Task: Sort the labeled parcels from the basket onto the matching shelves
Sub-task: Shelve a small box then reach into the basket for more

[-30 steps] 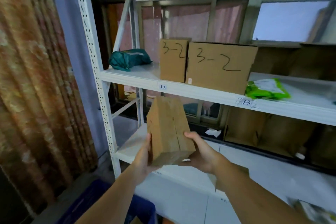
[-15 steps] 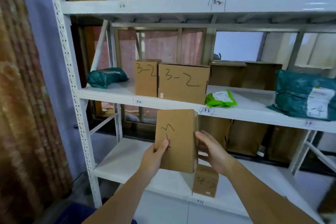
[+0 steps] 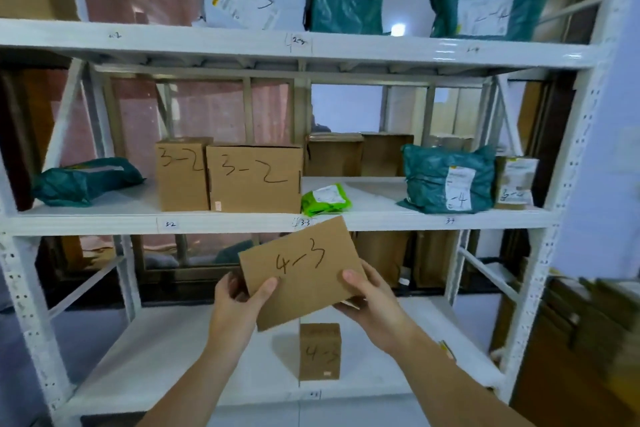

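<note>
The white shelving rack (image 3: 311, 48) now fills the view across 3 levels where a second ago only its left end showed, and the lowest shelf (image 3: 166, 367) has come into sight with a small box marked 4-3 (image 3: 319, 352) standing on it near the front edge. The held cardboard parcel (image 3: 304, 274) has been turned from its blank side to show its handwritten 4-3, and it hangs tilted in front of the rack, above that small box and below the 3-3 tag. The left hand (image 3: 239, 305) and right hand (image 3: 374, 305) both clamp their fingers on its lower edge, so the label is read and, I judge, the bottom shelf beside the matching box is its place.
</note>
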Demonstrator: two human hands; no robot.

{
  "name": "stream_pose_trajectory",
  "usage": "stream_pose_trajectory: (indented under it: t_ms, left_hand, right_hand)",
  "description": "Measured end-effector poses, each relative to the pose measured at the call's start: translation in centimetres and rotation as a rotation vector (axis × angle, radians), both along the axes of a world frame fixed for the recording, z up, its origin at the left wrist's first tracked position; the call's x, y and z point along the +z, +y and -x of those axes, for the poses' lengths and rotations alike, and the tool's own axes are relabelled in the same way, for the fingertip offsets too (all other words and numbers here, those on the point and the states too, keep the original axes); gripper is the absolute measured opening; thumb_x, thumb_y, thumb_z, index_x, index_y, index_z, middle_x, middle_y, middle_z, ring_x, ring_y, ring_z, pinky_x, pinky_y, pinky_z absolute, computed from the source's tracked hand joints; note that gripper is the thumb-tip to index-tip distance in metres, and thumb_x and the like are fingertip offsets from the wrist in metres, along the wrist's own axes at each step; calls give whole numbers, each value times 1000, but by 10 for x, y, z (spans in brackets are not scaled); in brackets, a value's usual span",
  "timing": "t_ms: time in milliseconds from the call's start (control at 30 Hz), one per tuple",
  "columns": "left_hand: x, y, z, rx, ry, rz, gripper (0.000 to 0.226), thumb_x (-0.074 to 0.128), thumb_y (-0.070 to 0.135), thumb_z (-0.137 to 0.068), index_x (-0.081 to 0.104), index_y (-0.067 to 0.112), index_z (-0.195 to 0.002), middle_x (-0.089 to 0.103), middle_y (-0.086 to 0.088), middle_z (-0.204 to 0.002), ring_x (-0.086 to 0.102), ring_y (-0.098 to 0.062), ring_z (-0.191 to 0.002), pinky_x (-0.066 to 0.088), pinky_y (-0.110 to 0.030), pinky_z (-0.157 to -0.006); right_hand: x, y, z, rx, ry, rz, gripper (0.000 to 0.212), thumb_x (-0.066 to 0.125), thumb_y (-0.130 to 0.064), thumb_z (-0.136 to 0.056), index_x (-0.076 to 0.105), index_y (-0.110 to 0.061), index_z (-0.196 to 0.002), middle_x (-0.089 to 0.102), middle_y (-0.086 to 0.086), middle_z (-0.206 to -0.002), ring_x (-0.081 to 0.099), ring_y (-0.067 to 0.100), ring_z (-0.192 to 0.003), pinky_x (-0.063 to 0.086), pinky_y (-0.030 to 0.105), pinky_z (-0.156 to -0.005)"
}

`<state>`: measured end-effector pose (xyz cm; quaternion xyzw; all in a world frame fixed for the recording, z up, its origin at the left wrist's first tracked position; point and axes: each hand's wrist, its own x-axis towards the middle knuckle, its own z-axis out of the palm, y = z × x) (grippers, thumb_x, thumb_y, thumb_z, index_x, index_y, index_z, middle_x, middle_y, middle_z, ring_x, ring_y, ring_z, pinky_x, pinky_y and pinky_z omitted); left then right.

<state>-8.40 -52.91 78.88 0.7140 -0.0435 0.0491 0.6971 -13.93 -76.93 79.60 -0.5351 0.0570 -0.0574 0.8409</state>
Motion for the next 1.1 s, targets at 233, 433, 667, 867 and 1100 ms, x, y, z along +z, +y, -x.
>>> stream_pose_trajectory:
  t_ms: [233,433,667,867,1100]
  left_hand:
    - [-14,-59,10,-208,5,-173,81,73,58,-75,47,24,-144,63,5,-126,57,-20,-117,46,-44,-106]
    - [-36,-106,16,-398,-26,-426,77,76,55,-81,38,24,-141,61,3,-128,58,-17,-106,50,-35,-92]
    - [-60,-176,20,-604,-69,-600,63,64,60,-89,55,23,-139,63,2,-132,60,-21,-117,46,-31,-96]
    - [-93,-237,13,-642,17,-648,54,73,61,-82,60,29,-124,58,-7,-129,60,-25,-112,48,-45,-105]
    - [-155,-303,-4,-588,117,-694,55,76,50,-84,61,20,-129,60,-6,-125,61,-25,-113,48,-44,-105]
  right_hand:
    - [-20,-40,48,-53,140,308,72,80,-54,-80,50,-31,-140,60,-6,-139,54,17,-130,42,42,-111]
    - [-55,-92,78,-183,343,902,45,59,-46,-99,61,-17,-133,70,-5,-117,66,14,-105,52,35,-101]
    - [-65,-151,115,-259,533,1056,33,62,-39,-98,65,-15,-122,66,-10,-95,61,1,-81,45,16,-69]
    - [-81,-203,128,-297,639,1097,25,69,-35,-95,57,-18,-108,60,-7,-92,60,10,-84,45,19,-65]
    - [-141,-277,84,-189,699,1140,43,77,-37,-87,59,-16,-120,64,0,-113,63,21,-105,53,34,-96]
